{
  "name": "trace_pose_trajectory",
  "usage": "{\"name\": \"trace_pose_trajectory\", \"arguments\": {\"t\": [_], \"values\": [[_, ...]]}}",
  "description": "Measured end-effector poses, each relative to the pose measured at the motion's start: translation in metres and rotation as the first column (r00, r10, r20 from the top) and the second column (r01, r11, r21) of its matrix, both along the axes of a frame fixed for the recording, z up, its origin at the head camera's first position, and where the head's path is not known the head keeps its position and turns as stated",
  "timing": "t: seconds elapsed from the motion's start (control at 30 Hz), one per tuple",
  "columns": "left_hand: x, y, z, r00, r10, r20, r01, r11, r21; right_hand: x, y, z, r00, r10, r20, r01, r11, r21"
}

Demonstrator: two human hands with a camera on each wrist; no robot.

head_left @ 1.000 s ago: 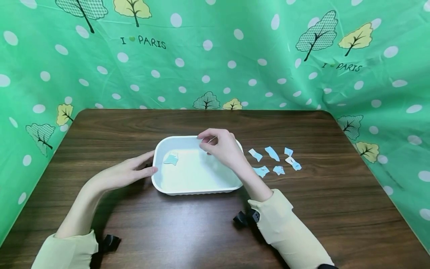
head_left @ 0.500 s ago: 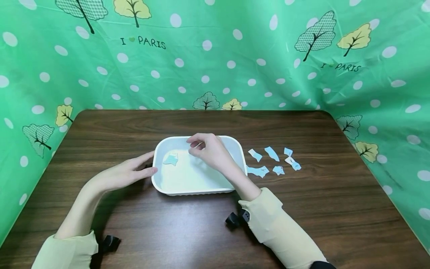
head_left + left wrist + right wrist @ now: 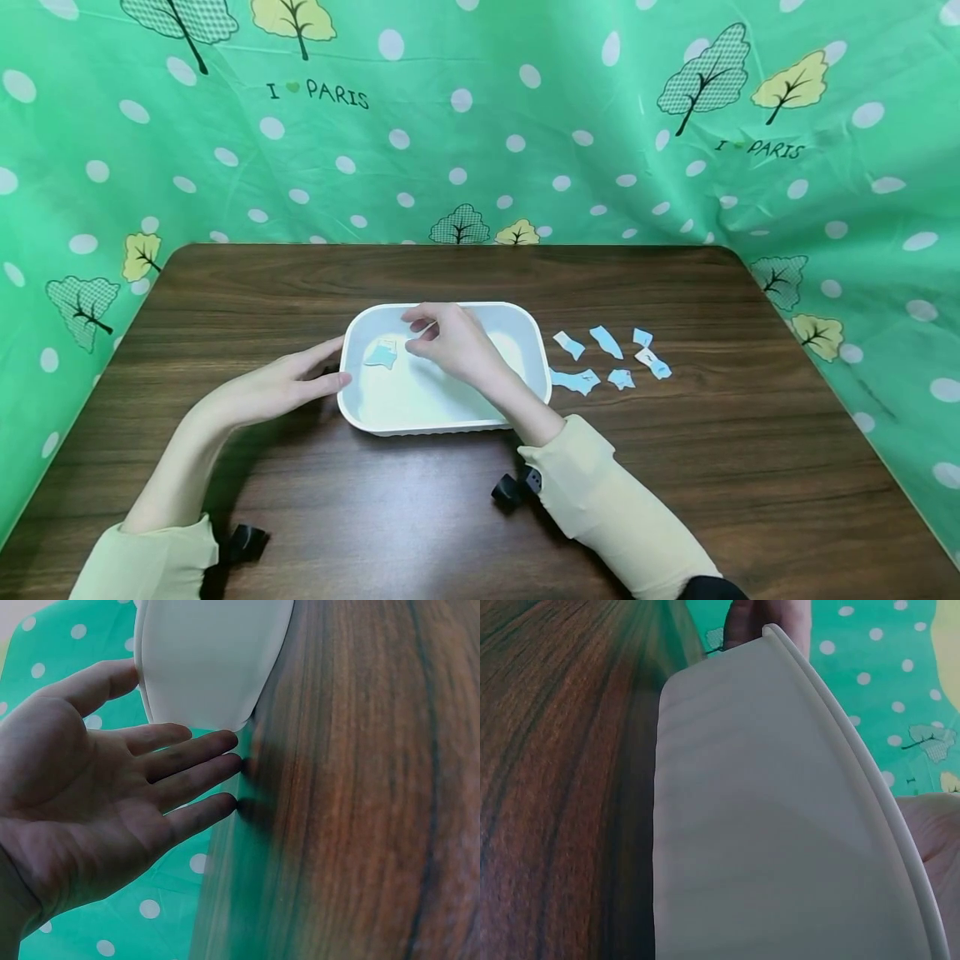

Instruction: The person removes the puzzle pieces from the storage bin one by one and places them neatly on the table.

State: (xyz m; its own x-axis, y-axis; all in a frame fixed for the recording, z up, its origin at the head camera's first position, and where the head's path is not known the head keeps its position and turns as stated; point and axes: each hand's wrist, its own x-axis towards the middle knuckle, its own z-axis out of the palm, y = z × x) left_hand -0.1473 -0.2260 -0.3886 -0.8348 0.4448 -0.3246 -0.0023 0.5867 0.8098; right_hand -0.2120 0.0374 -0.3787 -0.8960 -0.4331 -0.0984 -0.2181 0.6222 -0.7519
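A white plastic tray [image 3: 450,431] with rounded corners stands on the table. Inside it at the left lie light-blue torn paper scraps [image 3: 382,354], overlapping each other. My left hand [image 3: 277,385] is at the tray's left end; in the left wrist view, that hand [image 3: 112,776] has its fingers straight and its thumb touching the rim. Over the tray hovers my right hand [image 3: 453,342], just right of the scraps, its thumb and index fingertips apart and no paper showing between them. The right wrist view is mostly the tray's outer wall [image 3: 765,802], which hides most of the right hand.
Several torn paper scraps [image 3: 606,342] lie spread on the dark wooden table [image 3: 337,517] right of the tray; a longer blue one [image 3: 576,381] reaches up to the tray's wall. Behind the table hangs a green dotted cloth [image 3: 420,150].
My right hand has moved left across the tray towards the scraps, its thumb and index finger parting. The blue scrap beside the tray has come into fuller view. The left hand has stayed put.
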Motion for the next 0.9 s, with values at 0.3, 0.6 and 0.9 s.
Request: {"name": "trace_pose_trajectory", "arguments": {"t": [0.3,0.6,0.9], "values": [[0.000,-0.001,-0.001,1.000,0.011,0.002,-0.011,1.000,-0.013,-0.001,-0.015,0.002,0.999,0.030,0.012,-0.031,0.997,0.068],[0.001,0.000,-0.001,1.000,-0.005,-0.003,0.005,1.000,0.006,0.000,-0.027,0.004,0.998,0.062,-0.011,-0.060,0.987,0.150],[0.000,0.000,0.000,1.000,0.002,0.007,-0.003,1.000,0.021,0.002,-0.031,0.000,0.994,0.079,-0.077,-0.060,0.971,0.232]]}}
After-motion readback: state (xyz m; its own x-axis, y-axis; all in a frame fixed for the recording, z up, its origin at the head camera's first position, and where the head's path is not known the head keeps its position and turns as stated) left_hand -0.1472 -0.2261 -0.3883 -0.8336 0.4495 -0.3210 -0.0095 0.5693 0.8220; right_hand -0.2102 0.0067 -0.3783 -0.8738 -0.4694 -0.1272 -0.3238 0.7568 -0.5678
